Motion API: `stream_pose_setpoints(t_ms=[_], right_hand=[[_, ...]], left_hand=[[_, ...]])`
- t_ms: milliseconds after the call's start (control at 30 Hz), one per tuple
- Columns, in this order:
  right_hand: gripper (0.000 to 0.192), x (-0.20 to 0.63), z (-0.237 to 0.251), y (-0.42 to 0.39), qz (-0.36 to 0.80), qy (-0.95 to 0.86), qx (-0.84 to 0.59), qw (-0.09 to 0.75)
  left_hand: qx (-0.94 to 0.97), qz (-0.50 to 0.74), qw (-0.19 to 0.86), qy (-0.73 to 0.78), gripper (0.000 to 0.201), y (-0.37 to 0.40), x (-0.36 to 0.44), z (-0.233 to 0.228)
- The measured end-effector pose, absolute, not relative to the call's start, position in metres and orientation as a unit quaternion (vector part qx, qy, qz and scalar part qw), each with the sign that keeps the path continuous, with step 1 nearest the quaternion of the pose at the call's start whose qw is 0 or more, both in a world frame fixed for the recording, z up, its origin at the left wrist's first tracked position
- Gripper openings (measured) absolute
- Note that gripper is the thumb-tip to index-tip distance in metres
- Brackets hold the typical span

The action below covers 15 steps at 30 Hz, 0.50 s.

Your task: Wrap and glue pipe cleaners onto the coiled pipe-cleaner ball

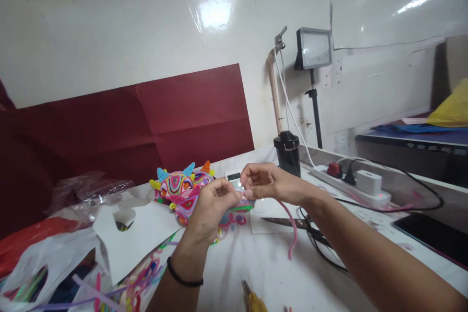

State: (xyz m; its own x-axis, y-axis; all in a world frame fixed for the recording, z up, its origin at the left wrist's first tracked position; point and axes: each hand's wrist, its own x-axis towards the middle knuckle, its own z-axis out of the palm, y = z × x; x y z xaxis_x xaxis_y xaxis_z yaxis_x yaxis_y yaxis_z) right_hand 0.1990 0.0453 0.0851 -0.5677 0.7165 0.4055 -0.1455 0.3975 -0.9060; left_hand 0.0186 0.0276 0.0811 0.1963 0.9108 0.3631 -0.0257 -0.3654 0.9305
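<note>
My left hand (215, 204), with a black band at the wrist, is closed at a colourful pipe-cleaner craft piece (184, 203), pink with an orange eye. Much of that piece is hidden behind the hand. My right hand (268, 184) pinches near the left fingertips, and a pink pipe cleaner (292, 229) hangs from below it. The fingertips almost meet, and the exact grip point is too small to make out. Just behind sits another pipe-cleaner animal head (175, 183) with blue horns. Scissors (292, 223) lie beneath my right forearm.
Yellow-handled pliers (254, 300) lie at the front. Loose pipe cleaners (146, 278), cut white paper (135, 234) and plastic bags (54, 258) cover the left. To the right are a power strip (351, 187), a phone (435, 236) and a black pot (288, 156). A lamp (315, 48) stands behind.
</note>
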Motion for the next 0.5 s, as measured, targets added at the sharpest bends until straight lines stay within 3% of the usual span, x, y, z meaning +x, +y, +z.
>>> stream_pose_setpoints(t_ms=[500], right_hand=[[0.024, 0.2017, 0.0905, 0.0423, 0.518, -0.715, -0.187, 0.431]], left_hand=[[0.596, 0.556, 0.469, 0.339, 0.018, 0.0271, 0.0156, 0.0855]])
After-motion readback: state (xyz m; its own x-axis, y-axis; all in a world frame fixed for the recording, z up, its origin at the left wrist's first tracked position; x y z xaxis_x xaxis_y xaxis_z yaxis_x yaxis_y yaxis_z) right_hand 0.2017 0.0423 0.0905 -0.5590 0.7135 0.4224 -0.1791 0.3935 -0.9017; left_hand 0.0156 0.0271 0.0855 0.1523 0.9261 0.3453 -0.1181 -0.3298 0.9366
